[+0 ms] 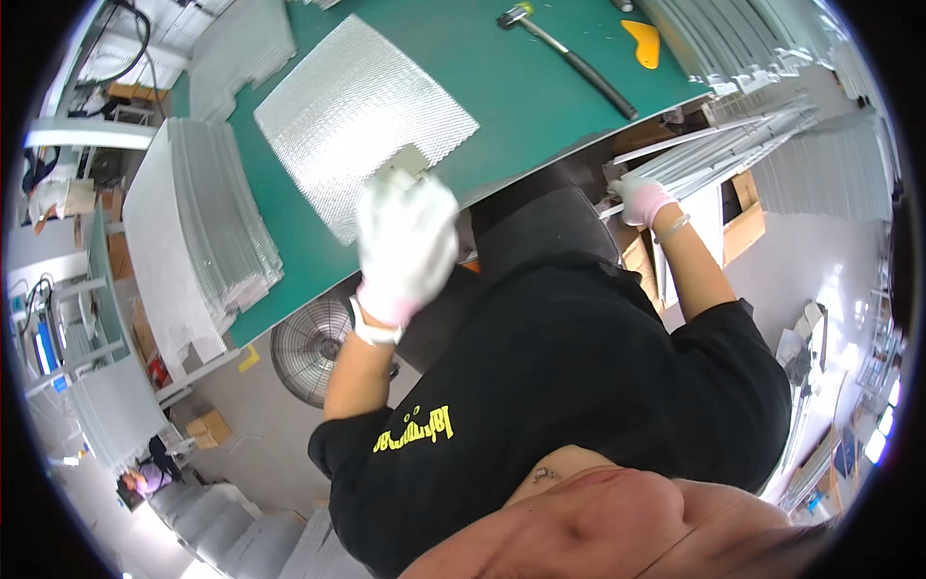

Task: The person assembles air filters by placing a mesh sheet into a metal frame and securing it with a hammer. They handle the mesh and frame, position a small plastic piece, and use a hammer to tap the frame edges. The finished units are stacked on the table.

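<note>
I see my left hand (405, 236) at a grey pad (410, 157) over a silver sheet (352, 92), right hand (644, 201) by metal panels (709, 148); I can't tell either grip's closure.

I have a green-topped table (463, 58) in front of me, its edges bowed by the wide view. To my left, near the table's edge, a round wire-caged fan (307, 355) faces up at me from over the smooth grey floor (275, 429), with a yellow corner mark (250, 358) and a cardboard box (207, 427) close by. Further left I see white framework (92, 133); off to my right, bright light (876, 446) and glossy reflections (831, 285) on the floor.
</note>
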The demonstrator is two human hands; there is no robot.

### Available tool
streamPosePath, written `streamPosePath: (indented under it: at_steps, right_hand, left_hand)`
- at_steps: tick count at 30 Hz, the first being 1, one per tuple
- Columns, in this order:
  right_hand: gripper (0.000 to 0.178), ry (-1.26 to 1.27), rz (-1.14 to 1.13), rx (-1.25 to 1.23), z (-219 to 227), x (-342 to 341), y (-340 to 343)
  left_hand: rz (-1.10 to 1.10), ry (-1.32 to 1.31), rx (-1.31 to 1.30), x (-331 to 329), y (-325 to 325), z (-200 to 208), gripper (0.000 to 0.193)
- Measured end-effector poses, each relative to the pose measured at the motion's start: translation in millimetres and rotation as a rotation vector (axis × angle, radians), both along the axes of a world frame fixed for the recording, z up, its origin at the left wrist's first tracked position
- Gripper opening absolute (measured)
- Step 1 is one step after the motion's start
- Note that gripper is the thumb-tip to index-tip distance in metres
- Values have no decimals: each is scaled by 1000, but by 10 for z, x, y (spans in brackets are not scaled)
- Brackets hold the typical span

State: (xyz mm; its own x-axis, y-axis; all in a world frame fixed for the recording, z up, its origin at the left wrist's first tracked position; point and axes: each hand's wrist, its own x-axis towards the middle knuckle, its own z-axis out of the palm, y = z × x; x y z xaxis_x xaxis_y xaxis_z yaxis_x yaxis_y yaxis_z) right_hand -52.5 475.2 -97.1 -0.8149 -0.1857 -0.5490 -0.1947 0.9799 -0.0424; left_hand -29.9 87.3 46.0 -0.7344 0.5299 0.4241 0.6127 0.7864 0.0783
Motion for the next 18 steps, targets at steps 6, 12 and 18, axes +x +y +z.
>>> streamPosePath:
  at_steps: [6,12,18]
  right_hand:
    - [25,304,87,-420,765,-1,-337]
    - [37,-129,199,-1624,1197,559,-1227]
    - [91,-765,-1111,-2165,233,971,-630]
  left_hand:
    - [-165,-1061,704,714,208,-1334,45]
    - [-283,-822,1549,448,607,-1292,66]
    - [-175,-777,1748,425,182,-765,37]
